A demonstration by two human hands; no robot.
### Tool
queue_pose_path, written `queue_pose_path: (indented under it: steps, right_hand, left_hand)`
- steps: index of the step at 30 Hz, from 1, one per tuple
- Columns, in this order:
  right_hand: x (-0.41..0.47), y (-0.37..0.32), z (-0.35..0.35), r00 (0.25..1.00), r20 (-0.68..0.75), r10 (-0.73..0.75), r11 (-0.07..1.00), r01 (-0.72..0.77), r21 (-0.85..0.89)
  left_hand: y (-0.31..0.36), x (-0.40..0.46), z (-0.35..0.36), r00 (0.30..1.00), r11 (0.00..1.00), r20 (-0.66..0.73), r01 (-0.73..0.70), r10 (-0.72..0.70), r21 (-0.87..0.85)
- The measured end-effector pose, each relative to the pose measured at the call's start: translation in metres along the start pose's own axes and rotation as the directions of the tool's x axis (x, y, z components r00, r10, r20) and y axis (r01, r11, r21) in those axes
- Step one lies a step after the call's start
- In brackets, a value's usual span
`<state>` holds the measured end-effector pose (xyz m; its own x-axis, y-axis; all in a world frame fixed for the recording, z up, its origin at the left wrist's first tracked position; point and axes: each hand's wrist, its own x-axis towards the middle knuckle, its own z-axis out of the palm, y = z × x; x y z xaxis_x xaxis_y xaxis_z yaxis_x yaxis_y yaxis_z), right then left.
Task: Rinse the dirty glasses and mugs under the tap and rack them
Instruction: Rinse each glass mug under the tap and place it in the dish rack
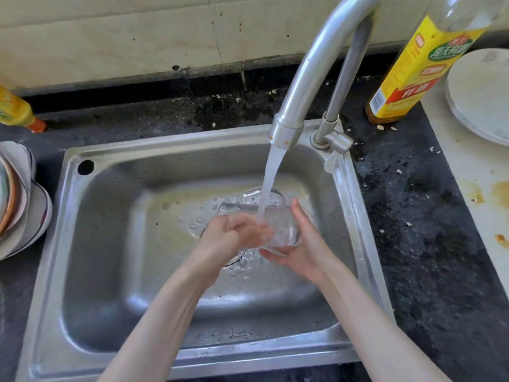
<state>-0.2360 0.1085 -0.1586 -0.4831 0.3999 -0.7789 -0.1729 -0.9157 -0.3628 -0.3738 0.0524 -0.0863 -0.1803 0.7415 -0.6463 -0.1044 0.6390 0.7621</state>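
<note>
A clear glass [281, 227] is under the water from the tap [308, 78], at about 2 o'clock of the sink [110, 244] middle. The right hand [300, 249] cups it, fingers curled around. The left hand [234, 232] has its fingers inside the glass.

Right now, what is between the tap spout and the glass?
Only the falling water stream, running from the spout into the glass; the head view shows it.

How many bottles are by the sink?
2: a big yellow-labelled bottle right of the tap, and a small yellow bottle at the far left, partly cut off.
</note>
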Motion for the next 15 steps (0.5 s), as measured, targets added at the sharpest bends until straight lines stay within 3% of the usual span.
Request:
queue_pose_path:
  steps: [3,5,7,8,10,11,13,15]
  right_hand:
    - [0.000,0.002,0.004,0.976,-0.031,0.215,0.942,-0.199,0.268]
    - [0.003,0.007,0.004,0.983,-0.057,0.174,0.932,-0.146,0.332]
    - [0.005,0.011,0.004,0.998,-0.052,0.043,0.933,-0.021,0.359]
    - [0.003,0.011,0.006,0.999,-0.025,-0.034,0.931,0.040,0.364]
    - [-0.003,0.009,0.005,0.979,0.059,-0.193,0.932,0.165,0.322]
    - [-0.005,0.009,0.003,0.961,0.099,-0.259,0.932,0.222,0.285]
    - [-0.005,0.009,-0.003,0.932,0.150,-0.330,0.927,0.290,0.239]
    - [-0.006,0.006,-0.004,0.913,0.187,-0.362,0.922,0.323,0.212]
  left_hand:
    - [-0.004,0.002,-0.003,0.982,0.860,0.026,-0.177,0.188,0.478]
    - [-0.003,0.003,0.001,0.975,0.775,0.036,-0.196,0.219,0.600]
    - [0.002,0.005,0.001,0.991,0.900,0.068,-0.135,0.117,0.414]
    - [0.005,0.004,-0.001,0.988,0.968,0.152,-0.075,0.040,0.238]
    - [0.008,0.003,-0.007,0.931,0.998,0.365,0.030,-0.011,-0.047]
    - [0.007,0.002,-0.011,0.897,0.979,0.441,0.079,0.013,-0.190]
    - [0.009,0.001,-0.015,0.850,0.846,0.527,0.263,0.025,-0.464]
    - [0.011,0.000,-0.013,0.855,0.761,0.518,0.347,-0.016,-0.549]
